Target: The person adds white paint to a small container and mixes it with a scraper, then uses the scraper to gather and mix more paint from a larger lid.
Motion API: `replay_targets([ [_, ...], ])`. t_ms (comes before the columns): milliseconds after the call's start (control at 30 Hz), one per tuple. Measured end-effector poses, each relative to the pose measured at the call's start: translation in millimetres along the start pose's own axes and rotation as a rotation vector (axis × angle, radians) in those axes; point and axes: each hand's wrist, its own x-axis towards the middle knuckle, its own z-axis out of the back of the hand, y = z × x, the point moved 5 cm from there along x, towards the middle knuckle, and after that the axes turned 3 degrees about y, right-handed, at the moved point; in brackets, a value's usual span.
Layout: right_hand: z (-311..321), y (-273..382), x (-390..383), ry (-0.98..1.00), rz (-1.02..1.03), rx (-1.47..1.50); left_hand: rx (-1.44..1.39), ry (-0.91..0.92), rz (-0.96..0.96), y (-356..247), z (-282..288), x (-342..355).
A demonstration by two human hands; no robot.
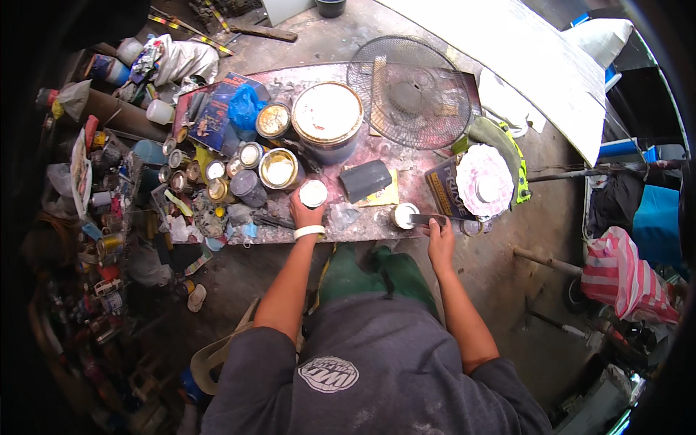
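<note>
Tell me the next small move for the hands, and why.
Probably, the right hand should ease the flat blade a little farther over the small can: the blade's end is already at its rim, and its top looks open and white. The left hand is occupied with a round white-topped thing.

Left fingers (295, 204) around round white-topped object (313, 193); right fingers (433, 227) hold dark scraper (425, 219) at small can (402, 215) on cluttered table (417, 172).

black bucket (331, 7) cut off at top, grey shirt (406, 377) at bottom.
</note>
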Motion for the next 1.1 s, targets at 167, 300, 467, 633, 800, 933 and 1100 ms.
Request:
replay_targets([
  [167, 4.9, 45.2, -11.3, 0.040, 0.173, -0.324, -0.043, -0.069, -0.022, 22.7, -4.3, 4.7],
  [300, -9.8, 53.6, -8.0, 0.002, 0.201, -0.459, -0.041, -0.064, -0.022, 14.6, -4.1, 3.0],
  [467, -10.2, 21.9, -3.0, -0.059, 0.046, -0.176, -0.054, -0.165, -0.008, 9.7, 7.4, -24.7],
  [633, 1.8, 38.2, -7.1, -0.037, 0.147, -0.428, 0.069, 0.166, -0.355, -70.0, -8.6, -112.7],
  [800, -15.0, 26.8, 0.9, 0.095, 0.187, -0.445, 0.060, 0.533, -0.364, -99.4, -97.6, -140.2],
  [933, -13.7, 35.7, 0.0, 0.228, 0.311, -0.569, 0.046, 0.481, -0.319, -96.5, -138.5, -137.2],
  [1100, -13.0, 44.9, 6.7, 0.242, 0.454, -0.543, -0.020, 0.367, -0.361, -100.1, -147.3, -140.8],
])
